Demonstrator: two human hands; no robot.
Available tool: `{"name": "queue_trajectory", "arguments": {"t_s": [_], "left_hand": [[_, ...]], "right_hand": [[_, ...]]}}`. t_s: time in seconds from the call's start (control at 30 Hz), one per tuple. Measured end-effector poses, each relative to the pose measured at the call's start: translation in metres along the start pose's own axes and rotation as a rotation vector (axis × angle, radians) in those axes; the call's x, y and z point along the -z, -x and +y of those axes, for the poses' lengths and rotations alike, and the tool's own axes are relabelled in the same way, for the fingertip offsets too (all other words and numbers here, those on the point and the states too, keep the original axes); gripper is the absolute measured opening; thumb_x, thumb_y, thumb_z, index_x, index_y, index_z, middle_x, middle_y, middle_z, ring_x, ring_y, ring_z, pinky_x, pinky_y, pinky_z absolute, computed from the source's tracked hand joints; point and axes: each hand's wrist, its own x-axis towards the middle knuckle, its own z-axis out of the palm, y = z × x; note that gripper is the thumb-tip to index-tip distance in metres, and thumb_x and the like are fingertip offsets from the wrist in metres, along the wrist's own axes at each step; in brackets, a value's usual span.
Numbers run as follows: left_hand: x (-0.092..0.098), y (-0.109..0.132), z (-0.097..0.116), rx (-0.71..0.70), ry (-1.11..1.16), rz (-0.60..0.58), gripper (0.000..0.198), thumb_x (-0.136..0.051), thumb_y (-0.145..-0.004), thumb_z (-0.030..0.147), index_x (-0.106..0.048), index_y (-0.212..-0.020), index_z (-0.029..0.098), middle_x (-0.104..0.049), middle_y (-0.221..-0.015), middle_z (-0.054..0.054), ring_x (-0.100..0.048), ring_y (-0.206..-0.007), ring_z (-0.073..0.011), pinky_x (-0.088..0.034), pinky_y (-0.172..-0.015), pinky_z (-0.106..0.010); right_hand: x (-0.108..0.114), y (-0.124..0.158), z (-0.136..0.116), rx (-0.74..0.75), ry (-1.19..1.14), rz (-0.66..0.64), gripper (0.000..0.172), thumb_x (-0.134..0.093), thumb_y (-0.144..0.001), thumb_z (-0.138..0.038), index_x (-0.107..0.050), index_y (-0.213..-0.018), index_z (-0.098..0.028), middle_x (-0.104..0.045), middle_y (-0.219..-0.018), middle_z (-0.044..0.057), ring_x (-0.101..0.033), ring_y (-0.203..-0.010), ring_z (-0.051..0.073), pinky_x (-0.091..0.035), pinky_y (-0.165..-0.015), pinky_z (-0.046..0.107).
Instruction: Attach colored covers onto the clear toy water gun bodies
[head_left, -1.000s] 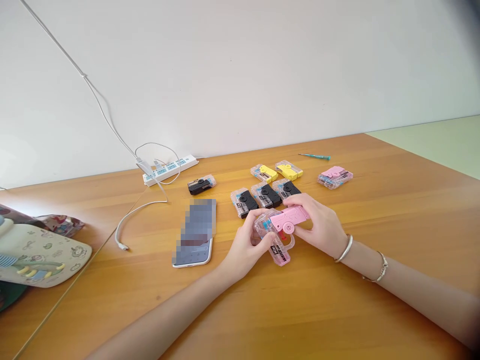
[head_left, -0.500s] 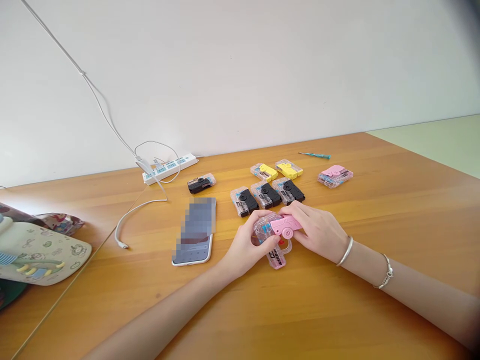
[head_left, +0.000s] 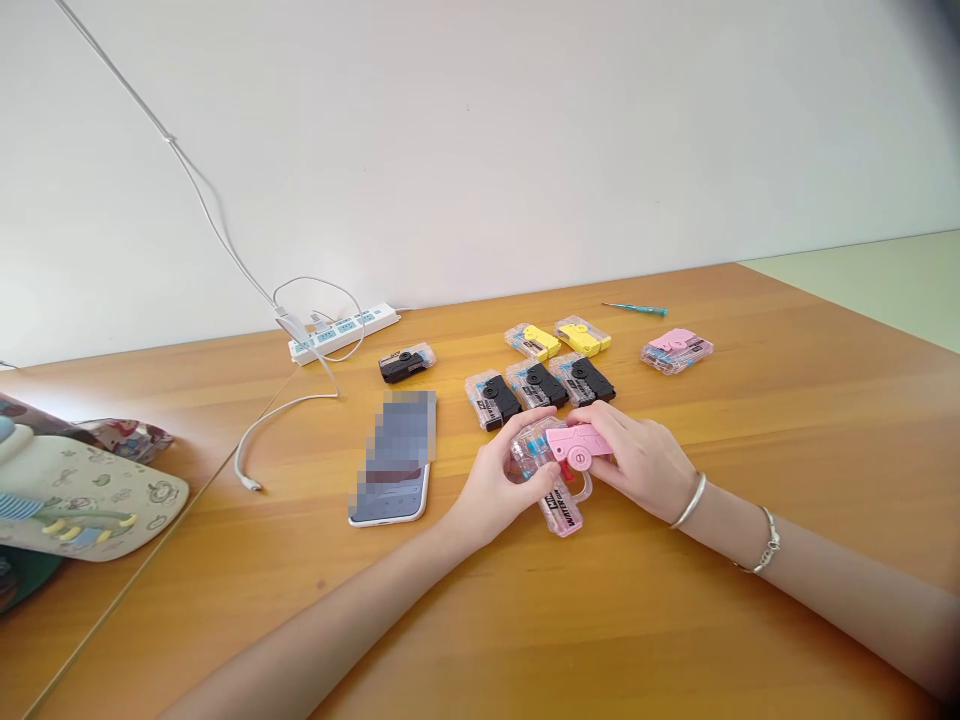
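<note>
Both hands hold a folding toy water gun (head_left: 559,505) of clear plastic with a pink barrel part, partly unfolded, low over the table. My left hand (head_left: 499,485) grips the clear body, its thumb near a red piece by the hinge. My right hand (head_left: 637,455) pinches the pink part between thumb and fingers; its fingertips are partly hidden. The clear grip with black lettering points down toward me, and a clear ring-shaped guard shows beside it. Just beyond my hands lie three folded black-and-clear water guns (head_left: 536,388) in a row.
Two yellow water guns (head_left: 583,336), a pink one (head_left: 676,350) and another black one (head_left: 407,362) lie farther back. A teal screwdriver (head_left: 641,309) is near the wall. Left are a phone (head_left: 394,470), a power strip (head_left: 345,333), a white cable (head_left: 262,420) and a cream patterned bag (head_left: 112,495).
The gun's clear grip has swung slightly farther out from the pink part, and more of the red piece shows. Both hands keep their hold. The whole view has shifted slightly.
</note>
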Motion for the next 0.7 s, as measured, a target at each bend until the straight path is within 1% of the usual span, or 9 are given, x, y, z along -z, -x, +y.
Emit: {"name": "queue_trajectory", "arguments": {"t_s": [0.1, 0.2, 0.4, 0.57, 0.7], "left_hand": [[-0.0002, -0.0004, -0.0001, 0.011, 0.019, -0.008, 0.043, -0.058, -0.079, 0.021, -0.045, -0.121, 0.023, -0.06, -0.102, -0.004, -0.059, -0.087, -0.0177, -0.05, -0.077, -0.028], [-0.0006, -0.0005, -0.0004, 0.023, 0.02, 0.0, 0.042, -0.058, -0.078, 0.02, -0.047, -0.118, 0.022, -0.061, -0.098, -0.003, -0.059, -0.084, -0.0166, -0.049, -0.076, -0.028], [-0.0034, -0.0008, 0.0009, 0.046, 0.019, 0.049, 0.04, -0.058, -0.077, 0.02, -0.049, -0.116, 0.021, -0.061, -0.092, -0.002, -0.059, -0.078, -0.0159, -0.05, -0.07, -0.026], [-0.0053, -0.0011, 0.0008, 0.071, 0.038, 0.056, 0.038, -0.056, -0.078, 0.021, -0.049, -0.116, 0.02, -0.06, -0.091, -0.003, -0.058, -0.078, -0.0154, -0.051, -0.072, -0.028], [-0.006, -0.001, 0.0026, 0.085, 0.02, 0.06, 0.036, -0.056, -0.078, 0.021, -0.05, -0.113, 0.019, -0.06, -0.09, -0.002, -0.058, -0.077, -0.0148, -0.051, -0.073, -0.028]], "right_hand": [[-0.0005, 0.0003, 0.0027, 0.067, 0.106, 0.015, 0.029, -0.037, -0.091, -0.04, -0.054, -0.098, -0.017, -0.066, -0.083, 0.005, -0.058, -0.053, 0.014, -0.031, -0.041, 0.024], [-0.0015, 0.0008, 0.0043, 0.113, 0.191, 0.024, 0.033, -0.035, -0.092, -0.04, -0.055, -0.097, -0.015, -0.066, -0.079, 0.006, -0.055, -0.048, 0.013, -0.027, -0.04, 0.024], [-0.0034, 0.0017, 0.0046, 0.121, 0.255, 0.024, 0.038, -0.032, -0.092, -0.042, -0.058, -0.092, -0.014, -0.065, -0.076, 0.006, -0.051, -0.045, 0.013, -0.024, -0.04, 0.025], [-0.0023, 0.0012, 0.0045, 0.121, 0.288, 0.038, 0.043, -0.03, -0.093, -0.045, -0.059, -0.089, -0.014, -0.066, -0.072, 0.006, -0.051, -0.044, 0.013, -0.023, -0.04, 0.026], [-0.0016, 0.0013, 0.0052, 0.124, 0.288, 0.049, 0.043, -0.03, -0.093, -0.045, -0.06, -0.088, -0.015, -0.065, -0.067, 0.005, -0.05, -0.042, 0.013, -0.021, -0.041, 0.027]]}}
